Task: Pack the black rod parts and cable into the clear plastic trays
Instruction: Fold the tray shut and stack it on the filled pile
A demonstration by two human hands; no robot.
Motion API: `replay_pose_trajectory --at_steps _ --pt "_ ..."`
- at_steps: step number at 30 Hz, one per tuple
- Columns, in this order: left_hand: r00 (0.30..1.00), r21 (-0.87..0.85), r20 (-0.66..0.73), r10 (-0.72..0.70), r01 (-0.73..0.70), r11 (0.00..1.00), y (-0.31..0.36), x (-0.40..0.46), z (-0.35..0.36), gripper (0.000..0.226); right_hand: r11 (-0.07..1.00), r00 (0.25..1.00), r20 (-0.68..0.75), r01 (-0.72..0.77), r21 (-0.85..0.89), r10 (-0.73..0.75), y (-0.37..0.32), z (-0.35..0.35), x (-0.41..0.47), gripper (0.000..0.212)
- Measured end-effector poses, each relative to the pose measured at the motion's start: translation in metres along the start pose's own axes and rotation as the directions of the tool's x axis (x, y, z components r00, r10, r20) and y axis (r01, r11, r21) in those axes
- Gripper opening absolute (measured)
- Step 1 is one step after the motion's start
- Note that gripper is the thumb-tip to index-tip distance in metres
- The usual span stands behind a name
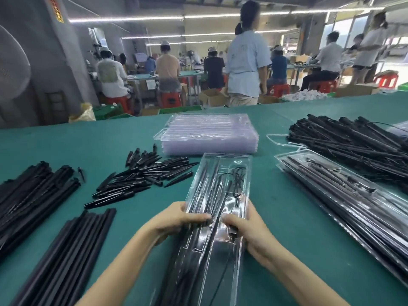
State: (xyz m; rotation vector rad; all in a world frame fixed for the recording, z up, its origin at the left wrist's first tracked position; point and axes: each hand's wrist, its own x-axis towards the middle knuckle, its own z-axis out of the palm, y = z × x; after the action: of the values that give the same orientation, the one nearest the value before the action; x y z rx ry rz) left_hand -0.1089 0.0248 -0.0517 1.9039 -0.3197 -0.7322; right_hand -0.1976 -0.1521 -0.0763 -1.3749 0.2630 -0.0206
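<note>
Both hands, left [174, 219] and right [245, 226], grip the filled tray [223, 173], fingers curled round its edges.

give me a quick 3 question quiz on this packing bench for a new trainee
1. True or false: both hands, left hand and right hand, grip the tray being packed.
2. Multiple choice: where is the stack of empty trays? A) beyond the tray being packed B) under the left forearm C) on the floor
3. Fill in: the short pointed spikes lie to the ____ of the tray being packed.

Key
1. True: each hand holds one side, thumbs on top.
2. A
3. left
</note>
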Motion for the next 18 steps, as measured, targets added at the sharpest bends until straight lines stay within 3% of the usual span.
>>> replay_pose_trajectory --at_steps 3,7,11,14,18 --pt "0.983 -0.239 -0.172 0.062 -0.103 0.966 -0.011 -0.003 0.014 0.054 0.983 0.986 0.041 -0.167 0.08 0.164 -0.007 0.0 0.002 0.014" --pt "0.943 -0.342 -0.332 0.009 -0.129 0.931 -0.018 -0.005 0.028 0.041 0.98 0.98 -0.027 -0.2 -0.017 0.2 -0.002 0.003 0.008 0.019" --pt "0.929 -0.4 -0.369 -0.017 -0.142 0.906 -0.019 -0.011 0.035 0.038 0.985 0.986 -0.082 -0.149 -0.085 0.142 -0.001 0.007 0.013 0.018" --pt "0.937 -0.419 -0.348 -0.009 -0.147 0.896 -0.024 -0.016 0.035 0.037 0.978 0.989 -0.025 -0.147 -0.151 0.145 -0.001 0.007 0.014 0.025" --pt "0.935 -0.427 -0.354 -0.004 -0.157 0.89 -0.027 -0.019 0.035 0.036 0.974 0.986 0.03 -0.154 -0.167 0.161 -0.004 0.006 0.015 0.015"
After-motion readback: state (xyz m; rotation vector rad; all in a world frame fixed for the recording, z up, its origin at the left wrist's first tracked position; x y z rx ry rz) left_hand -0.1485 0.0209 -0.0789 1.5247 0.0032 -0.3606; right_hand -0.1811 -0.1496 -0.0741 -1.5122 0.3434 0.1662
